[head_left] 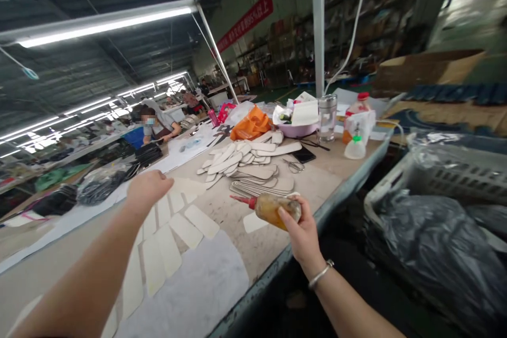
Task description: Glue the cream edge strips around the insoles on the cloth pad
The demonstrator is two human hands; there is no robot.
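In my right hand (304,235) is a squeeze bottle (273,210) of amber liquid, tilted on its side, its red nozzle pointing left. My left hand (149,188) is closed above the far end of several pale flat strips (163,248) laid out in rows; its fingertips are hidden, so I cannot tell what they grip. Beyond the bottle lies a neat stack of rounded insole-like pieces (261,182). Behind that rises a loose heap of similar pieces (237,157). A single pale piece (254,223) rests on the table under the bottle.
On the table (317,185) are scissors (293,166), a black phone (304,154), an orange bag (251,124), a purple basin (297,130), a glass jar (327,119) and a small green-capped bottle (355,148). A plastic crate (396,174) stands at right. A co-worker (160,121) sits further back.
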